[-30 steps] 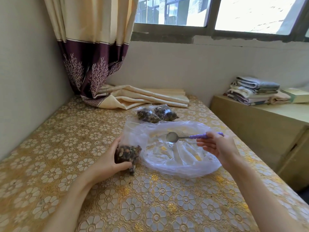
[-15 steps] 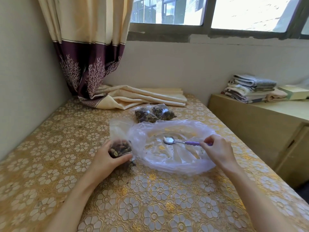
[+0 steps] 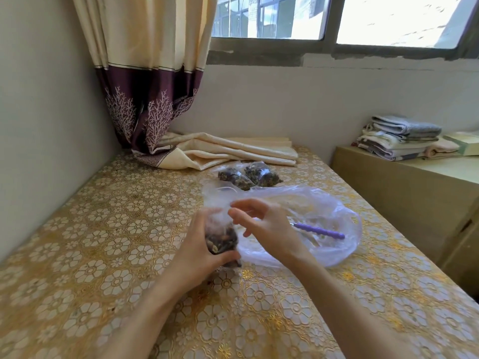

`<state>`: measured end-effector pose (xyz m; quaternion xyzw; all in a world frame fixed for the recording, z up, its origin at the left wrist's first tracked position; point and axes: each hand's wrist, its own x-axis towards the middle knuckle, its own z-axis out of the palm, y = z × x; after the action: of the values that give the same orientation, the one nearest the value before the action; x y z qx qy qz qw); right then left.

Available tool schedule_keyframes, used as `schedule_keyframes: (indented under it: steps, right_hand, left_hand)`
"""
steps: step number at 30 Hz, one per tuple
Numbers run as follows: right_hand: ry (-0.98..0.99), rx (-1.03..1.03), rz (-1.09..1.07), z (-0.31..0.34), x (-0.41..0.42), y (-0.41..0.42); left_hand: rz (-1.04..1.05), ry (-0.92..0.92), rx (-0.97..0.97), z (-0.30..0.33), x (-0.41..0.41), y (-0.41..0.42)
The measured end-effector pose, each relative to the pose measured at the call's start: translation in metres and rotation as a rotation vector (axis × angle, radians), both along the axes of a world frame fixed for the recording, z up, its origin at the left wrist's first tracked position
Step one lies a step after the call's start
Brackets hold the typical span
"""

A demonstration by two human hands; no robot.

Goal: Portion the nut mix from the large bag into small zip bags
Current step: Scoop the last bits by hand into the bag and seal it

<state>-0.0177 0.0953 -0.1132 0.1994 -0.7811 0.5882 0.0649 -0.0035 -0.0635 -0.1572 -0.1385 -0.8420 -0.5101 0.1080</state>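
Your left hand (image 3: 199, 251) is wrapped around one small clear plastic zip bag (image 3: 221, 238), fingers and thumb curled round its lumpy lower half, which is packed with dark brown and tan nut mix; the bag stands upright with its bottom on the tablecloth and its filmy, crinkled top rising above your fingers. Your right hand (image 3: 269, 229) hovers just beside that open top with its fingers spread and relaxed, holding nothing; whether a fingertip touches the film, you cannot tell from here. Behind and to the right of your hands lies one large, thin, translucent plastic bag (image 3: 337, 218), flattened and wrinkled, almost emptied, with only a few crumbs visible inside. One spoon with a ribbed purple plastic handle (image 3: 320, 232) lies inside it; its bowl is hidden behind your right hand. Farther back, near the large bag's far edge, two more small clear bags filled with nut mix (image 3: 248, 174) lie side by side, bulging and glossy. Everything sits on one table covered by a gold-and-cream embossed floral tablecloth (image 3: 103, 229). At the far end, one cream and plum curtain with a white branch print (image 3: 147, 81) hangs down and pools in soft folds on the table. To the right, one stack of folded towels (image 3: 399, 137) rests on a pale yellow cabinet (image 3: 414, 193).
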Motion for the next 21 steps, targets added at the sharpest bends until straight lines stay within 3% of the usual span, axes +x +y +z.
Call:
schedule_keyframes:
  steps: [3,7,10,13,17,21]
  right_hand:
    - [-0.076,-0.167,0.001,-0.002,-0.005,-0.005]
    - [-0.174,-0.201,0.089,-0.007,-0.009,-0.008]
    - [-0.005,-0.105,0.133,-0.009,-0.009,-0.011]
    - [0.24,0.14,0.102,-0.003,-0.009,-0.011]
    - [0.266,0.264,0.14,0.012,-0.012,-0.008]
    - [0.332,0.25,0.159,0.029,-0.016,0.001]
  left_hand:
    - [-0.035,-0.068,-0.043,0.003,0.0,-0.003]
    - [-0.163,-0.207,-0.004,0.008,-0.002,-0.017]
    - [-0.265,-0.353,-0.091,0.007,-0.003,-0.029]
    - [-0.235,-0.415,-0.197,0.003,-0.003,-0.034]
    - [-0.163,-0.382,-0.088,0.002,-0.004,-0.034]
    - [-0.086,-0.305,-0.018,0.008,-0.005,-0.04]
